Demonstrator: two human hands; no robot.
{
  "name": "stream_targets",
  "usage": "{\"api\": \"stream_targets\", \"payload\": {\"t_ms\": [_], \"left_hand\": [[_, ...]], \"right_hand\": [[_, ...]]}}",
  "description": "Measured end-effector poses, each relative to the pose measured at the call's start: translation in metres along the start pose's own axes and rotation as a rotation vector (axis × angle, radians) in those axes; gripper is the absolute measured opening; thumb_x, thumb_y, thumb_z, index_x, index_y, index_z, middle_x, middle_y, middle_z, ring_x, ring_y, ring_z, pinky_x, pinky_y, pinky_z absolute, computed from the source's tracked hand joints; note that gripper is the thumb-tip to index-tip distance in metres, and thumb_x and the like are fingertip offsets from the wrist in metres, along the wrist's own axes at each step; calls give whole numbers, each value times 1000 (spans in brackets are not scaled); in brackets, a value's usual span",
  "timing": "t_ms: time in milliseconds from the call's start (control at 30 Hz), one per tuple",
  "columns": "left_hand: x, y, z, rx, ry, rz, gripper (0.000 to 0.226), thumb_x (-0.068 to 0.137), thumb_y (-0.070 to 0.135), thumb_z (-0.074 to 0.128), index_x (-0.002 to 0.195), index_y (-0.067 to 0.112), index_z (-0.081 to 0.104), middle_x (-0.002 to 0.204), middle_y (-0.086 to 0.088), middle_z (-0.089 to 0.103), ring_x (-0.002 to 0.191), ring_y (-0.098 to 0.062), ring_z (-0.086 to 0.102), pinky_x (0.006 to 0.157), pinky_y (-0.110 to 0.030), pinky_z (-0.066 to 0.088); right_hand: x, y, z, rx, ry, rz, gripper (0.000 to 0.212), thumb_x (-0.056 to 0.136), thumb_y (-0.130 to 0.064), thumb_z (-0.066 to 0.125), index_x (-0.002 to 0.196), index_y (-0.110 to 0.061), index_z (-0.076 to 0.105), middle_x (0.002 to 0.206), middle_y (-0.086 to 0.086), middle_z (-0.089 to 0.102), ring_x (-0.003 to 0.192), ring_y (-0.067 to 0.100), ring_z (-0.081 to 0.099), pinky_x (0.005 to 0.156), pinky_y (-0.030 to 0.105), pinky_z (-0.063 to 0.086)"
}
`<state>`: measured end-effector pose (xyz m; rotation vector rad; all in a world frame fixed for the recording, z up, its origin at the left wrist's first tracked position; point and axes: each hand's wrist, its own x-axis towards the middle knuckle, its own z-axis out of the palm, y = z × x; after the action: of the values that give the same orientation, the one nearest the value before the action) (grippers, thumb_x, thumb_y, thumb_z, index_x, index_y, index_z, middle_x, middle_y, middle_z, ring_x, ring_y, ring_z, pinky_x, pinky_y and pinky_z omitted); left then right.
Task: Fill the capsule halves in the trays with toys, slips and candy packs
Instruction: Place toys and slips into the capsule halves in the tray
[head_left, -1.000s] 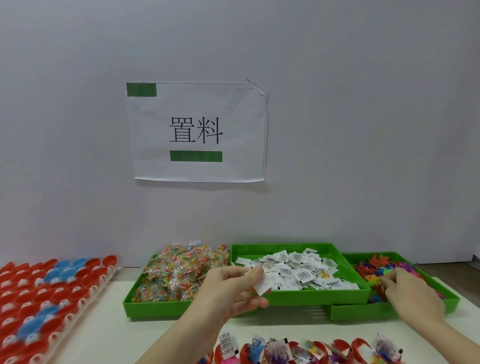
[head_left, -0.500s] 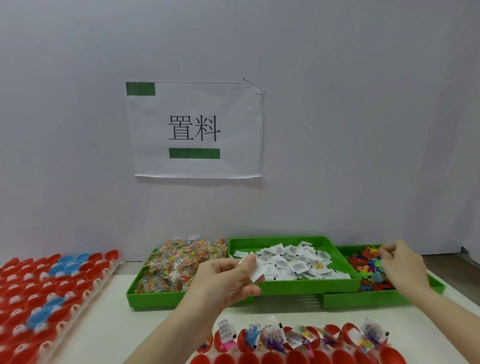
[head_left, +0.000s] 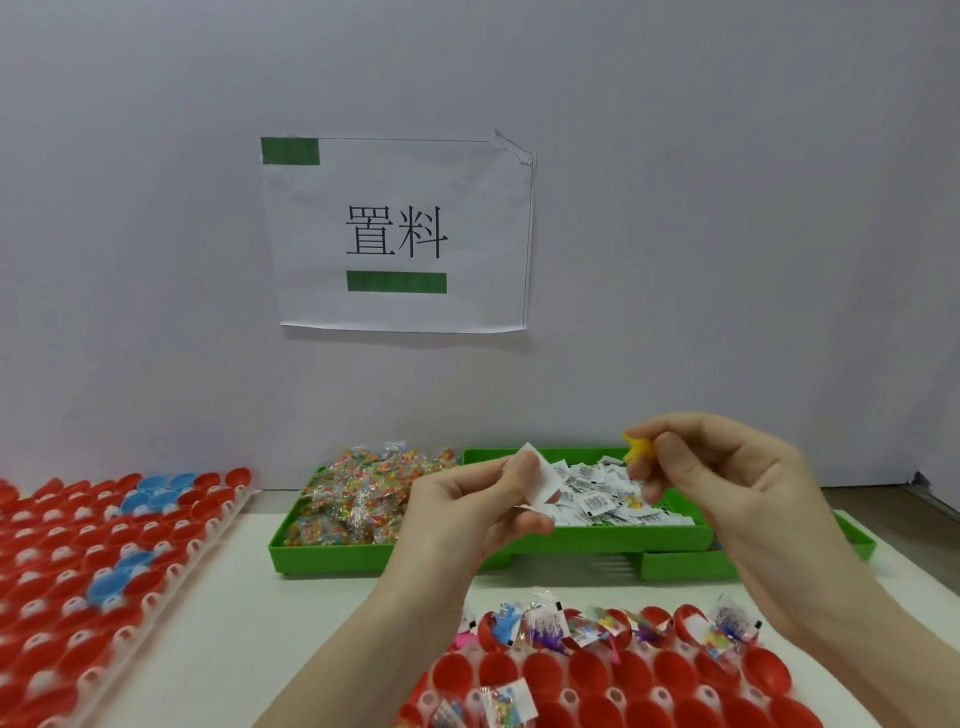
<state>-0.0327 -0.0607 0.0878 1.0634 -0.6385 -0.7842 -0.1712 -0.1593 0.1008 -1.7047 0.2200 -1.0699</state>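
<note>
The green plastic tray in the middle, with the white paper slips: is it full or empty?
Well filled, not empty. The middle green plastic tray holds a heap of white paper slips covering its floor.

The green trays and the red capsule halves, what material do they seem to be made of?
Green trays: apparently rigid moulded plastic, matte, with even colour and thick straight rims. Red capsule halves: probably thin glossy plastic, since their smooth rounded cups catch soft highlights.

A white slip (head_left: 540, 483) is pinched in the left hand (head_left: 467, 512) and a yellow toy (head_left: 638, 450) in the right hand (head_left: 727, 499), above green bins (head_left: 597, 540) and red capsule halves (head_left: 670, 670).
</note>
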Motion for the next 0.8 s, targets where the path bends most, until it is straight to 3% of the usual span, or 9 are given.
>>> {"api": "stream_targets", "payload": {"t_ms": [100, 233, 400, 533, 700, 800], "left_hand": [[-20, 4, 9, 83, -58, 88, 25, 60, 27, 68, 77, 12, 77, 69, -2, 71, 47, -10, 60, 55, -15, 51], [-47, 12, 19, 166, -145, 169, 23, 61, 31, 64, 79, 21, 76, 63, -5, 68, 47, -10, 61, 52, -16, 51], [-68, 17, 18, 122, -227, 109, 32, 62, 35, 63, 76, 10, 76, 61, -8, 66, 48, -11, 62, 53, -14, 50], [-78, 22, 18, 99, -243, 74, 36, 71, 31, 57, 78, -2, 70, 66, -14, 64, 54, -13, 64, 56, -15, 51], [-88, 27, 22, 268, -218, 225, 25, 83, 21, 52, 79, 3, 69, 56, -6, 64, 51, -12, 64, 56, -15, 52], [-91, 29, 22, 322, -239, 244, 26, 83, 22, 53, 79, 2, 69, 62, -10, 66, 54, -15, 66, 57, -17, 53]], "right_hand": [[-19, -24, 18, -57, -127, -31, 19, 67, -31, 55, 76, -30, 72, 61, -6, 66, 55, 1, 58, 57, 9, 46], [-36, -39, 27, -152, -101, -63, 17, 63, -30, 60, 75, -30, 71, 64, -9, 69, 60, 3, 65, 55, 11, 50], [-49, -53, 27, -246, -16, -102, 12, 66, -21, 67, 72, -31, 70, 61, -6, 68, 55, 5, 65, 54, 10, 50], [-52, -61, 27, -280, -6, -95, 34, 74, 3, 67, 73, -31, 71, 68, -6, 71, 54, 0, 64, 54, 6, 47], [-59, -67, 25, -300, -8, -127, 33, 73, -1, 68, 72, -34, 71, 72, -17, 71, 62, 0, 66, 58, 6, 48], [-58, -71, 22, -405, -75, -175, 33, 73, -4, 69, 78, -36, 70, 73, -10, 70, 69, 5, 65, 66, 12, 50]]}}
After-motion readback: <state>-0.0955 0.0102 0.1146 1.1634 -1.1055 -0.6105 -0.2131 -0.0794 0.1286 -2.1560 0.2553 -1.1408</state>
